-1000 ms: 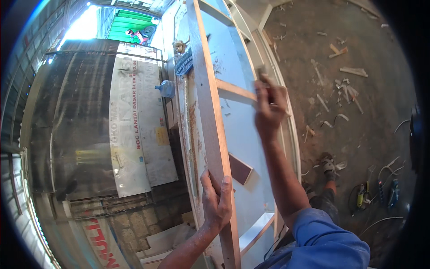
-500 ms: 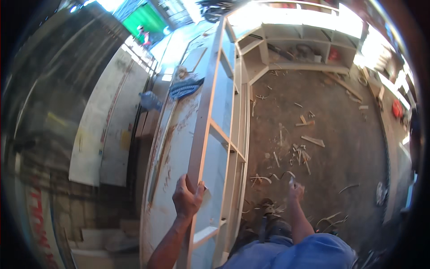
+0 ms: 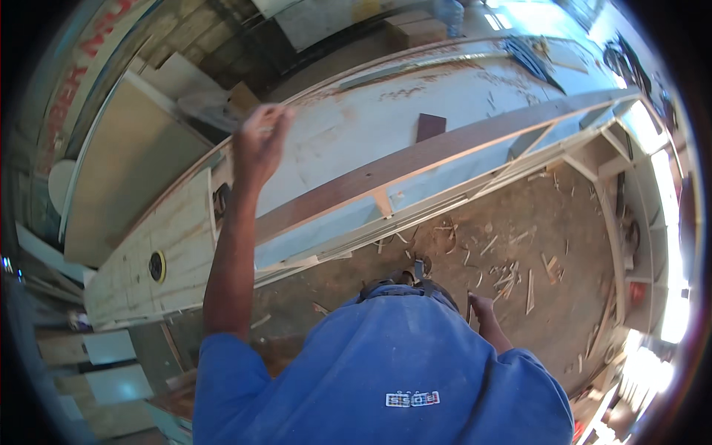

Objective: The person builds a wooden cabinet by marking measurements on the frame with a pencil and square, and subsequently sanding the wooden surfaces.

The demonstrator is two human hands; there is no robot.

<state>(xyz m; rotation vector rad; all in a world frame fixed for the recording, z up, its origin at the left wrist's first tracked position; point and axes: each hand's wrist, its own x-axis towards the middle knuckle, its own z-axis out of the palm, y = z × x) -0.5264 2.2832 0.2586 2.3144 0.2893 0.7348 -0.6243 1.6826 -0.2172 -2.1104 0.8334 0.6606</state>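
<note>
My left hand is raised over the near edge of a long white cabinet panel. Its fingers are somewhat blurred, bent and apart, with nothing visible in them. Below and to its right runs a brown-faced wooden rail of the cabinet frame, which the hand does not appear to grip. My right hand is low beside my body, over the floor. It is closed around a thin dark thing, too small to make out.
A small dark brown piece and blue cloth lie on the white panel. A black and yellow round item rests on a pale board at left. Wood offcuts litter the floor. White shelving stands at right.
My view has swung to the left. My left hand has let go of the brown rail and lifted off it. My right hand stays low by my side.
</note>
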